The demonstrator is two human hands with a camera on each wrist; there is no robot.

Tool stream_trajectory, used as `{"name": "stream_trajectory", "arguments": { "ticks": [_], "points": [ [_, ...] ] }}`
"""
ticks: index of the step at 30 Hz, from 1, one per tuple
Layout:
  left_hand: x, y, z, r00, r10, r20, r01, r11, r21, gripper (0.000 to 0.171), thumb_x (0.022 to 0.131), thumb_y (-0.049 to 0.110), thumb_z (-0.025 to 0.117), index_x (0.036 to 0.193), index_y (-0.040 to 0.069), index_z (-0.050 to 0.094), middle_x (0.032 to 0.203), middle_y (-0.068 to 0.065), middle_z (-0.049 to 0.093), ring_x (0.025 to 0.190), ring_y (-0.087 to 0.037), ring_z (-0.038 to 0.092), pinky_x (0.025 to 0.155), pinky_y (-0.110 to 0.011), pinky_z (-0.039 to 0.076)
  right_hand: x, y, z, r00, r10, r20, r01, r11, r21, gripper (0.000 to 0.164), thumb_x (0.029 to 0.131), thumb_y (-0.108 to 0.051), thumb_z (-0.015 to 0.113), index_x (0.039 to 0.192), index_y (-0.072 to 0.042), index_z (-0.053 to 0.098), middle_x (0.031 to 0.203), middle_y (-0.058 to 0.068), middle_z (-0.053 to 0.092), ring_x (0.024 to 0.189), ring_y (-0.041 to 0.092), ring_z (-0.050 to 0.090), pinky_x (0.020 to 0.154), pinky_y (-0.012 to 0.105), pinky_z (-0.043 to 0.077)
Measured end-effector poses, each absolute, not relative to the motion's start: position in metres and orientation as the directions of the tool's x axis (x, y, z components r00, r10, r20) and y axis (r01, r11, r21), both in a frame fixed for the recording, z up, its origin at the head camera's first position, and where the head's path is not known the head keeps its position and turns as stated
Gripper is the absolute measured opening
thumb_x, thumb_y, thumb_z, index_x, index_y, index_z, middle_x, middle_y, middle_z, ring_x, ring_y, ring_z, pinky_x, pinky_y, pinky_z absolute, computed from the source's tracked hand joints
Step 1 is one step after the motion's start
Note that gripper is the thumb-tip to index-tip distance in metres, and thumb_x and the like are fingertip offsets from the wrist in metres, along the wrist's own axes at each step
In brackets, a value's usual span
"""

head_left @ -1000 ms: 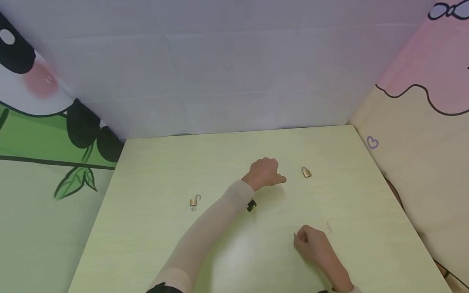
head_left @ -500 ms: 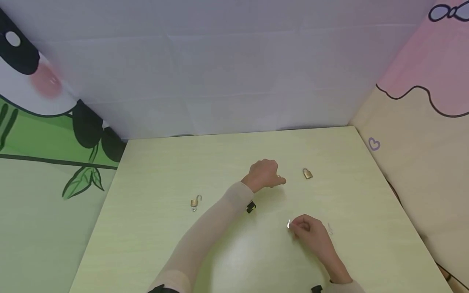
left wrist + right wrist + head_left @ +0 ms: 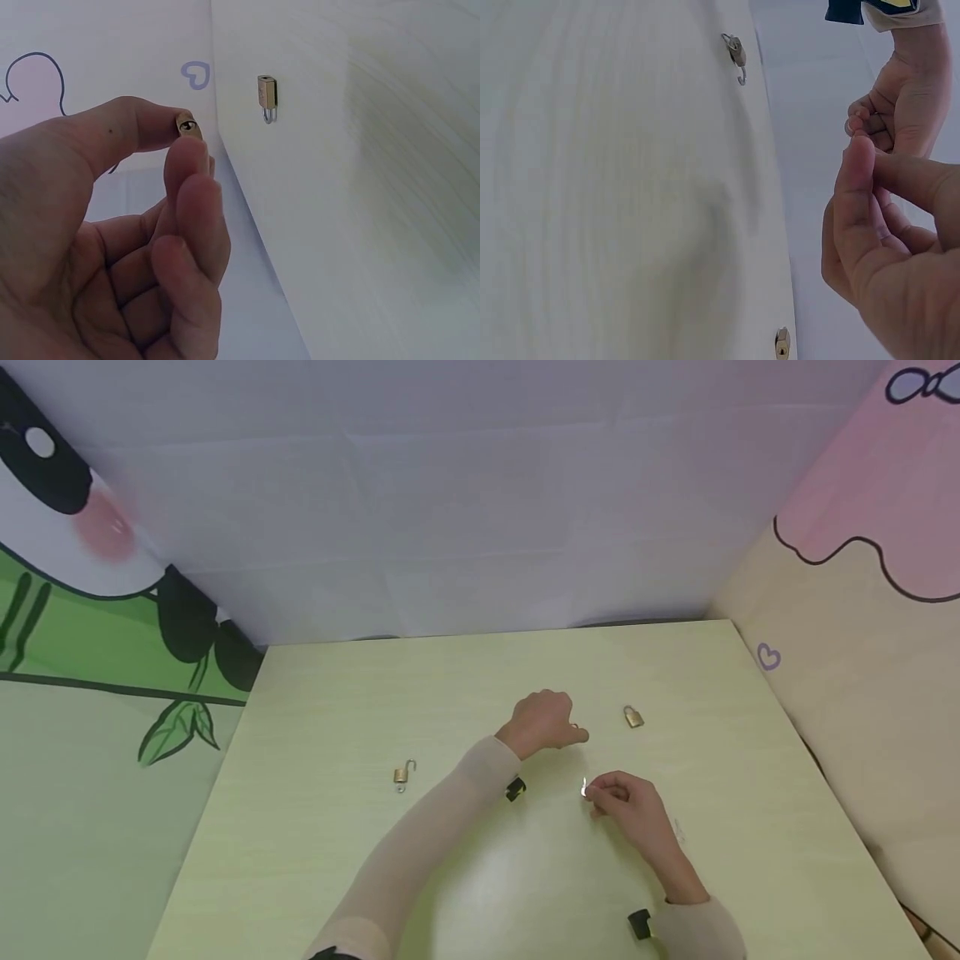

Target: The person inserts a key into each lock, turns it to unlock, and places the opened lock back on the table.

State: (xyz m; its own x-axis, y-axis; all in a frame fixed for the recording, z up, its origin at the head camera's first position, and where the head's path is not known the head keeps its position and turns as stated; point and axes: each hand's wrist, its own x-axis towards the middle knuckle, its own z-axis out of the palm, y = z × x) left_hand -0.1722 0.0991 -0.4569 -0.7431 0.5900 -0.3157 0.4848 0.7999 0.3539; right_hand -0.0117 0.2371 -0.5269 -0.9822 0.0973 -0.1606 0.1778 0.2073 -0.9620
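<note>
My left hand (image 3: 542,723) is raised over the far middle of the table and pinches a small brass padlock (image 3: 187,126) between thumb and fingers. Only the padlock's keyhole end shows; the fingers cover the rest. Closer to me, my right hand (image 3: 632,808) pinches a shiny silver key (image 3: 584,788), its blade sticking up past the fingertips. This key is hidden by the fingers in the right wrist view. To the right of the left hand, a brass padlock (image 3: 633,717) lies with its shackle closed. Left of the left forearm is another padlock (image 3: 401,775), shackle swung open and a key in its bottom.
Beside my right wrist, a faint silver key (image 3: 678,831) lies on the pale wood-grain table (image 3: 330,710). A grey-white cloth wall (image 3: 480,527) rises behind the far edge, with printed panels on both sides.
My right hand has moved forward and a little left, bringing the key nearer the left hand. The key now shows past the fingertips. My left hand has stayed nearly still.
</note>
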Motion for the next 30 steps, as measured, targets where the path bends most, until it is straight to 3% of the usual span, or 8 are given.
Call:
{"name": "stream_trajectory", "arguments": {
  "ticks": [12,22,30],
  "points": [
    [-0.172,0.099,-0.457,-0.738,0.594,-0.320,0.490,0.798,0.351,0.041,0.087,0.041,0.069,0.060,0.017,0.049,0.047,0.008,0.038,0.042,-0.005,0.029,0.041,-0.022,0.024,-0.046,0.239,-0.517,-0.983,0.057,-0.175,0.181,0.144,-0.973,0.019,0.097,-0.012,0.067,0.102,0.006,0.066,0.100,0.029,0.069,0.083,0.043,0.068,0.078,0.039,0.056],
    [-0.171,0.100,-0.457,-0.737,0.587,-0.334,0.484,0.804,0.344,0.036,0.087,0.042,0.070,0.066,0.015,0.061,0.051,0.006,0.058,0.042,-0.007,0.038,0.041,-0.023,0.027,-0.056,0.235,-0.514,-0.983,0.083,-0.163,0.169,0.062,-0.984,0.013,0.096,0.000,0.064,0.101,0.012,0.063,0.102,0.034,0.066,0.088,0.043,0.068,0.073,0.034,0.057],
    [-0.171,0.098,-0.458,-0.738,0.589,-0.330,0.486,0.803,0.344,0.036,0.086,0.041,0.071,0.063,0.015,0.061,0.047,0.007,0.051,0.041,-0.005,0.035,0.041,-0.022,0.026,-0.059,0.232,-0.516,-0.976,0.128,-0.177,0.182,0.027,-0.983,0.017,0.096,-0.002,0.065,0.103,0.014,0.063,0.102,0.030,0.068,0.085,0.034,0.070,0.074,0.033,0.057]
  ]
}}
